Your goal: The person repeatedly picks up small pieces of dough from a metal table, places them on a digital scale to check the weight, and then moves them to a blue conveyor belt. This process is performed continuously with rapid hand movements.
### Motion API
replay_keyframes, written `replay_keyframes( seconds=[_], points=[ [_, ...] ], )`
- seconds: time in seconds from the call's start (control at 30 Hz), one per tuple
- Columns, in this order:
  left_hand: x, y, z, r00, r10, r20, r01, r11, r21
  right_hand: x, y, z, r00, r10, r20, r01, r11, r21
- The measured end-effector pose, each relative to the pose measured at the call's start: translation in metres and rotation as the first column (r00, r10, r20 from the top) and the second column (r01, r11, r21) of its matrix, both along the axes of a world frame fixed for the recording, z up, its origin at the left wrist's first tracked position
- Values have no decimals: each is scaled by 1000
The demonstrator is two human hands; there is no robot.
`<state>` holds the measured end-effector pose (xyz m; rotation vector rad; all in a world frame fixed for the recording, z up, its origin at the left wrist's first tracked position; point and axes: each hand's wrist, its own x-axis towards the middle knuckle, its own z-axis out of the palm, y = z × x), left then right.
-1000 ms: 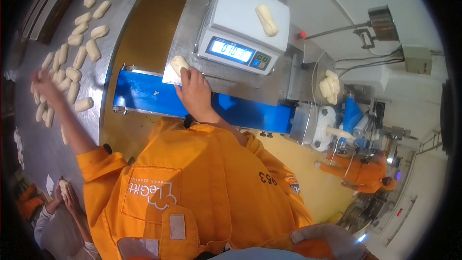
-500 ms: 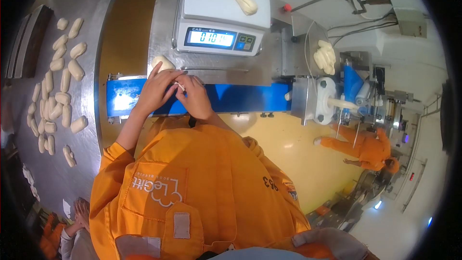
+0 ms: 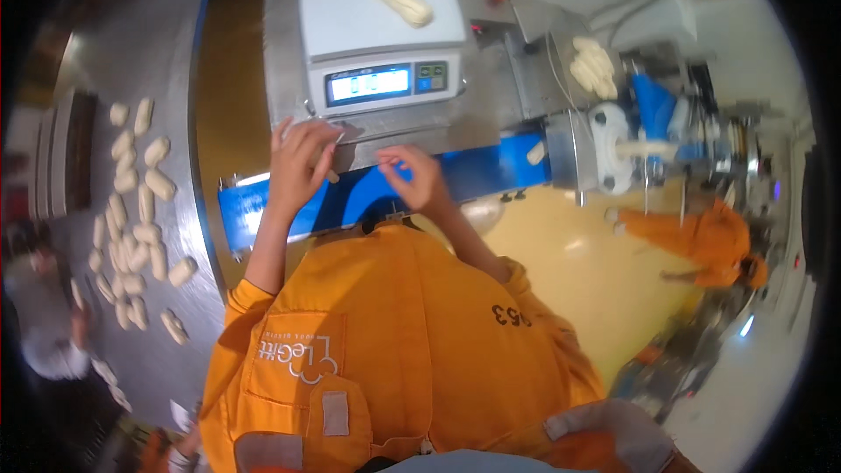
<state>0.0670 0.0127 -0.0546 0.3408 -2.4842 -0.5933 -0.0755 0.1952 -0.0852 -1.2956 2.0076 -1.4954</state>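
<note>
My left hand [image 3: 300, 162] is over the left part of the blue conveyor belt [image 3: 473, 168], its fingers loosely bent and the thumb apart from them. A tiny pale speck shows at its fingertips, too blurred to name. Beside the thumb a bit of pale dough [image 3: 333, 177] peeks out, mostly hidden by the hand. To the right my right hand [image 3: 413, 180] hovers above the belt with thumb and fingers apart and nothing in them. Beyond my hands, a dough roll [image 3: 405, 3] rests on the white platform of a digital scale [image 3: 381, 45] with a lit display.
Several dough rolls [image 3: 131, 250] lie on the steel table [image 3: 188, 210] at left. Another dough piece [image 3: 536, 154] sits at the belt's right end, by a machine [image 3: 613, 147]. More dough [image 3: 593, 67] is heaped behind it. A person in orange [image 3: 692, 241] stands far right; others are at lower left.
My hands were together over the belt with pale dough between them; now they are apart, the right one further right. The roll by my left hand no longer shows. The whole view has shifted.
</note>
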Motion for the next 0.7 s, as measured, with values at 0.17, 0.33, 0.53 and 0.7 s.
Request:
replay_keyframes(
  seconds=[0.17,0.33,0.53,0.7],
  points=[
    [-78,-19,66,992,-37,-119,25,995,-100,-83,87,-79,731,-674,107,674,738,39],
    [-182,-36,82,977,-196,89,215,873,-438,-166,165,-174,155,-971,-183,960,105,260],
    [-230,-65,103,848,-217,483,376,889,-261,-189,167,-200,226,-854,-468,897,-4,441],
    [-156,-76,96,988,-130,-80,151,906,396,-216,205,-236,313,-818,-482,934,172,314]
  ],
)
